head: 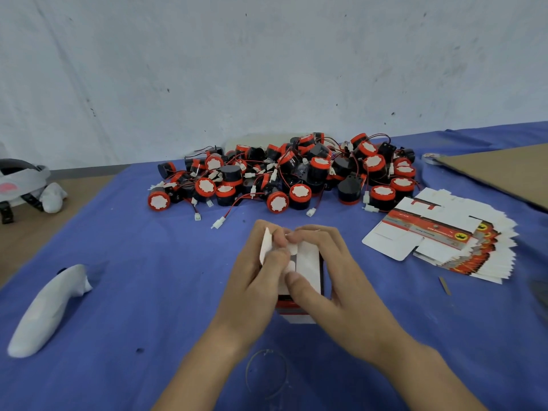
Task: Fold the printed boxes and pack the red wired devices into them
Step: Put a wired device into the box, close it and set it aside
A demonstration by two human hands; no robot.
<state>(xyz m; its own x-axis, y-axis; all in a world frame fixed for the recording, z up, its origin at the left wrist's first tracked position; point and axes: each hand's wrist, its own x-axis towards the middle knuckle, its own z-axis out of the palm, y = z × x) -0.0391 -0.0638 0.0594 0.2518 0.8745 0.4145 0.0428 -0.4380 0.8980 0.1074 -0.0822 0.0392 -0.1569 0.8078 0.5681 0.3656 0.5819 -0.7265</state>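
A printed box (308, 268), white inside with red and black print, stands on the blue cloth between both my hands. My left hand (255, 280) grips its left side and its fingers curl over the white end flaps. My right hand (329, 277) holds the right side, thumb and fingertips pinching the flaps at the top. A heap of red and black wired devices (284, 173) with white connectors lies behind the box. A fanned stack of flat printed boxes (444, 241) lies to the right. What is inside the held box is hidden.
A white wrapped controller (50, 310) lies at the left on the blue cloth (148, 262). A headset (23, 185) sits at the far left. A brown cardboard sheet (504, 170) lies at the back right. A thin wire ring (267, 372) lies near the front edge.
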